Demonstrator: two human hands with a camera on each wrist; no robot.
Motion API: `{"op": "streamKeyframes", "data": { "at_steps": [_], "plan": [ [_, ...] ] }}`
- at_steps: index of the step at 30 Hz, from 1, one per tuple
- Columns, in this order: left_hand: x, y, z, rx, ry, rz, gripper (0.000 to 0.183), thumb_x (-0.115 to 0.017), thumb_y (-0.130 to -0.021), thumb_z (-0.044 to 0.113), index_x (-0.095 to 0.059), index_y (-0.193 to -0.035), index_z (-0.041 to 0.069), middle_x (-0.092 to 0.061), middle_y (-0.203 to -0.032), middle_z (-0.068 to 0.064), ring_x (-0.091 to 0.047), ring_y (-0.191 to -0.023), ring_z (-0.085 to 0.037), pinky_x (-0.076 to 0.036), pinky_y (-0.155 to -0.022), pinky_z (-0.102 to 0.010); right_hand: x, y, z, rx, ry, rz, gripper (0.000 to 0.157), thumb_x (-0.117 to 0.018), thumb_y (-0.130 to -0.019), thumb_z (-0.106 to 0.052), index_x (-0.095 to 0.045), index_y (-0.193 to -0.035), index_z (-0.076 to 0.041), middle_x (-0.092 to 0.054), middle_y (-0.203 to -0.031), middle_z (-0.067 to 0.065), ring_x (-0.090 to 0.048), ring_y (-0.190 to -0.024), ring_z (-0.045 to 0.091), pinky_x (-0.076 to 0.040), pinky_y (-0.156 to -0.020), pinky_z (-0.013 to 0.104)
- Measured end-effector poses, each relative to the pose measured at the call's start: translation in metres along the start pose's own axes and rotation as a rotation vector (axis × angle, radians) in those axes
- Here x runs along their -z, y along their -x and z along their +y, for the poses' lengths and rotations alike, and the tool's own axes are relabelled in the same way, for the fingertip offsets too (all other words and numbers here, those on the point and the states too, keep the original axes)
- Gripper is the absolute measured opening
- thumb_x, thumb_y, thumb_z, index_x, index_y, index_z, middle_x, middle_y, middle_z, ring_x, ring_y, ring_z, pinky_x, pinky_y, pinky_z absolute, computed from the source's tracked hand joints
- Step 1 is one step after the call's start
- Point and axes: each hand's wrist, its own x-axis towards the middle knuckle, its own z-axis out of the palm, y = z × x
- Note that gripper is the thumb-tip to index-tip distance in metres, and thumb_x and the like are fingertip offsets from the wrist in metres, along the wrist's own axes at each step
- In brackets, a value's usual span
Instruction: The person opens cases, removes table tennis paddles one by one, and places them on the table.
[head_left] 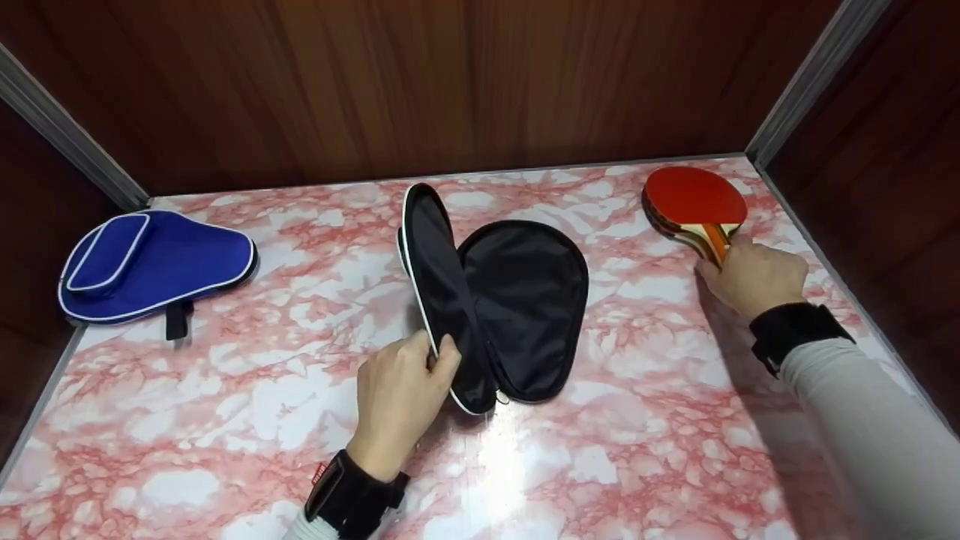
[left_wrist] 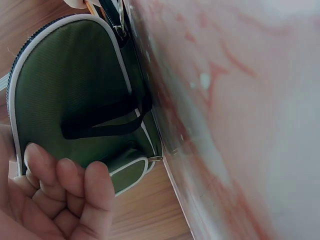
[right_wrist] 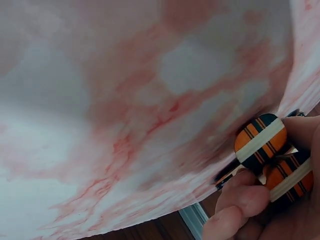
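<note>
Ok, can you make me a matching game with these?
1. Blue fabric case with white piping
2. Open black-lined fabric case
3. Red-faced paddle with striped handle
4. Left hand with black wristband

A. In the black-strapped right hand
B. Gripping a white-edged cover
C. Far left, head view
D. Middle, one side raised

Pairs: 1-C, 2-D, 3-A, 4-B

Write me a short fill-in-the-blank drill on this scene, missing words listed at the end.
1. The left hand holds up one half of the open case, whose inside is the colour ____.
2. The right hand grips ____ stacked rackets by their handles.
3. The upper one's top face is the colour ____.
4. The other case has an outer fabric coloured ____.

Missing words: black; two; red; blue.
</note>
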Motion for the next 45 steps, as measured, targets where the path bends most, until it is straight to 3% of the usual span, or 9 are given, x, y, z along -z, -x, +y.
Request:
{"op": "streamKeyframes", "data": {
  "at_steps": [6,11,17,23,27,37,45],
  "plan": [
    [-0.002,-0.003,0.004,0.006,0.042,-0.043,0.049,-0.070,-0.103,0.027,-0.040,-0.066,0.017,-0.034,-0.058,0.008,-0.041,-0.048,-0.020,-0.035,-0.048,-0.041,0.004,0.005,-0.013,0.014,0.020,0.105,0.073,-0.074,-0.102,-0.049,-0.050,-0.112,0.019,-0.054,-0.096,0.036,-0.061,-0.084,0.058,-0.054,-0.064,0.070],
    [-0.006,-0.008,0.013,0.003,0.047,-0.060,0.047,-0.070,-0.105,0.029,-0.042,-0.068,0.018,-0.037,-0.059,0.008,-0.044,-0.049,-0.022,-0.037,-0.049,-0.043,0.010,0.015,-0.032,0.083,-0.005,0.186,0.073,-0.070,-0.105,-0.045,-0.049,-0.121,0.023,-0.050,-0.112,0.040,-0.052,-0.105,0.060,-0.050,-0.077,0.073],
    [-0.013,-0.018,0.027,-0.019,0.025,-0.080,0.044,-0.068,-0.106,0.031,-0.046,-0.070,0.019,-0.040,-0.060,0.009,-0.045,-0.050,-0.021,-0.038,-0.048,-0.042,0.013,0.035,-0.055,0.153,-0.091,0.185,0.068,-0.071,-0.106,-0.041,-0.051,-0.130,0.019,-0.053,-0.126,0.042,-0.050,-0.120,0.061,-0.044,-0.091,0.078],
    [-0.020,-0.025,0.040,-0.046,-0.021,-0.070,0.046,-0.069,-0.105,0.031,-0.045,-0.069,0.018,-0.036,-0.059,0.008,-0.043,-0.048,-0.021,-0.038,-0.046,-0.042,0.014,0.053,-0.075,0.238,-0.162,0.200,0.075,-0.074,-0.105,-0.039,-0.050,-0.148,0.018,-0.054,-0.142,0.043,-0.050,-0.132,0.062,-0.041,-0.104,0.080],
    [-0.027,-0.030,0.052,-0.047,-0.047,-0.099,0.045,-0.069,-0.105,0.033,-0.045,-0.070,0.019,-0.037,-0.059,0.007,-0.047,-0.048,-0.024,-0.041,-0.047,-0.044,0.016,0.062,-0.088,0.273,-0.235,0.190,0.077,-0.074,-0.106,-0.039,-0.049,-0.152,0.017,-0.052,-0.148,0.042,-0.050,-0.137,0.060,-0.039,-0.111,0.078],
    [-0.051,-0.030,0.075,-0.118,-0.149,-0.127,0.040,-0.072,-0.104,0.034,-0.054,-0.074,0.013,-0.056,-0.060,-0.005,-0.064,-0.054,-0.035,-0.048,-0.049,-0.050,0.019,0.073,-0.123,0.286,-0.386,0.155,0.077,-0.074,-0.106,-0.040,-0.047,-0.160,0.008,-0.053,-0.157,0.032,-0.050,-0.144,0.052,-0.038,-0.115,0.073],
    [-0.068,-0.022,0.086,-0.189,-0.200,-0.200,0.032,-0.076,-0.100,0.031,-0.064,-0.077,0.013,-0.067,-0.067,-0.005,-0.068,-0.057,-0.033,-0.051,-0.050,-0.049,0.023,0.075,-0.132,0.304,-0.398,0.173,0.074,-0.075,-0.106,-0.038,-0.050,-0.159,0.007,-0.055,-0.156,0.030,-0.052,-0.143,0.050,-0.041,-0.114,0.071]
  ]
}}
